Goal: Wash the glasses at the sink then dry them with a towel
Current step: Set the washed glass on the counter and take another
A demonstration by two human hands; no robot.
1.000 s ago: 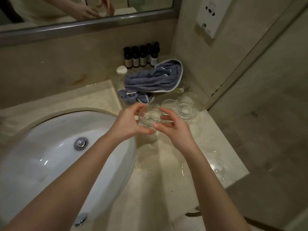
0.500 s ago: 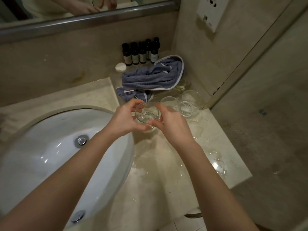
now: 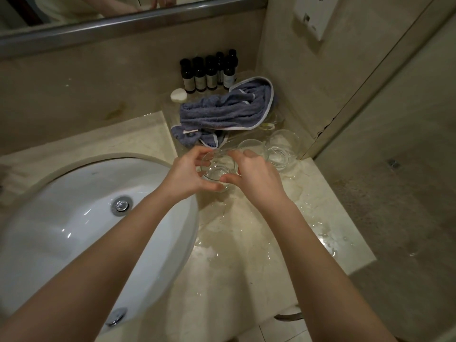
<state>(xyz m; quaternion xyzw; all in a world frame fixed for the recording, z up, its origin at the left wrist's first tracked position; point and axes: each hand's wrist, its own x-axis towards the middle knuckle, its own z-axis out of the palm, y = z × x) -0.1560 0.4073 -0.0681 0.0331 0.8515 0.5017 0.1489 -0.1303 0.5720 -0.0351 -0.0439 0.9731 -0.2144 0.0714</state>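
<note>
A clear glass [image 3: 218, 170] is held upright just right of the white sink [image 3: 74, 218], low over the wet counter. My left hand [image 3: 186, 172] grips its left side and my right hand [image 3: 251, 172] grips its right side, thumbs meeting at the near rim. Two more clear glasses stand behind on the counter: one [image 3: 250, 146] partly hidden by my right fingers, the other [image 3: 281, 149] near the wall corner. A blue-grey towel [image 3: 227, 112] with white edging lies bunched behind them.
Several dark small bottles [image 3: 209, 72] line the back wall beside a white soap [image 3: 178, 95]. The marble counter [image 3: 246, 255] is wet with puddles; its right edge drops to the shower floor. A mirror [image 3: 98, 11] runs above. The sink drain [image 3: 121, 204] is shut.
Both hands have carried the glass a little away from me and lower toward the counter beside the other glasses. The grip is unchanged.
</note>
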